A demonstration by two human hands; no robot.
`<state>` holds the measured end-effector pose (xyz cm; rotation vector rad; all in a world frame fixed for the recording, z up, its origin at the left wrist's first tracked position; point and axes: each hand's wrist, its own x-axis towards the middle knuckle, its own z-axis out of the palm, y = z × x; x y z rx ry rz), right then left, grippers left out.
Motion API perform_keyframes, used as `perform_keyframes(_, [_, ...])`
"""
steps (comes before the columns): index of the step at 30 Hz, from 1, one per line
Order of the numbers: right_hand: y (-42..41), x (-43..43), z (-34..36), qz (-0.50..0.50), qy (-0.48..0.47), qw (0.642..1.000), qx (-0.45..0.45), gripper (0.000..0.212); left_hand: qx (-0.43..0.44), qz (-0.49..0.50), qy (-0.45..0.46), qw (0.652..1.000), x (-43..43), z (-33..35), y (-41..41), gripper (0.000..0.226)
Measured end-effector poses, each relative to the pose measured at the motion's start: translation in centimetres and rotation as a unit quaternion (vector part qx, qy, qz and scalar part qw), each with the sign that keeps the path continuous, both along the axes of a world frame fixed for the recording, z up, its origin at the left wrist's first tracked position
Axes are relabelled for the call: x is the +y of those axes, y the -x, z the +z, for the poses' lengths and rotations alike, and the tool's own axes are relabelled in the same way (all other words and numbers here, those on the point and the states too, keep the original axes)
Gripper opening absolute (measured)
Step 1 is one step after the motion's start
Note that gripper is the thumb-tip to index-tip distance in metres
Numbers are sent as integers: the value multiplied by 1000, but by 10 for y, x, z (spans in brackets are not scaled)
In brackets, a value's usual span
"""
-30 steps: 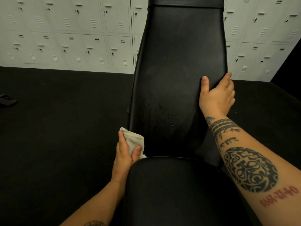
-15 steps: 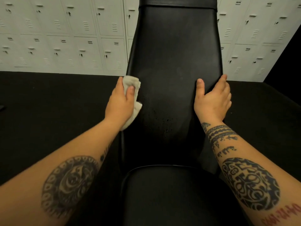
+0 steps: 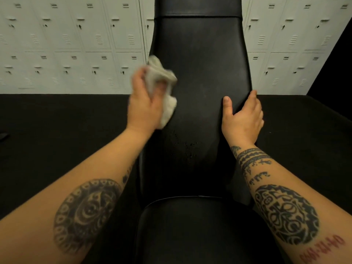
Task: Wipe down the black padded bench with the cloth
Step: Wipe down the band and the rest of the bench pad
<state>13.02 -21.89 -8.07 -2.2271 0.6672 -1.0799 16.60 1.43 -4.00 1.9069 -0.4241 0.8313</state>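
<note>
The black padded bench (image 3: 202, 73) runs up the middle of the head view, its long back pad tilted away from me and its seat pad (image 3: 190, 229) nearest me. Small wet droplets dot the back pad's lower middle. My left hand (image 3: 144, 103) is shut on a crumpled off-white cloth (image 3: 162, 77) and presses it against the back pad's left edge; the hand is blurred. My right hand (image 3: 242, 119) rests on the pad's right edge, thumb on top and fingers curled round the side.
Dark floor matting (image 3: 57, 130) lies on both sides of the bench. A wall of white lockers (image 3: 72, 44) stands behind it. A small dark object (image 3: 2, 136) lies at the far left edge on the floor.
My left hand has slid the cloth up the bench's left edge, from beside the seat joint to about halfway up the back pad. My right hand has kept its place on the right edge.
</note>
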Motion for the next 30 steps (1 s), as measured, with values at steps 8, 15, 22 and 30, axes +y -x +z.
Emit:
perform_keyframes(8, [0,0,0,4,0,1000,1,88,-54,27,-356,933,15,-69,12,59])
perform_keyframes(15, [1,-1,3,9,-2,1000,11,88,-151,-58,-413,896,57,-125,37,59])
perform_keyframes(22, [2,1,2,8,-4,1000,13,87,-58,34,-435,898,23,-82,20,68])
perform_keyframes(30, [22,33,9,58,51,997,-17,64,54,36,-277,959,-16,-31,6,56])
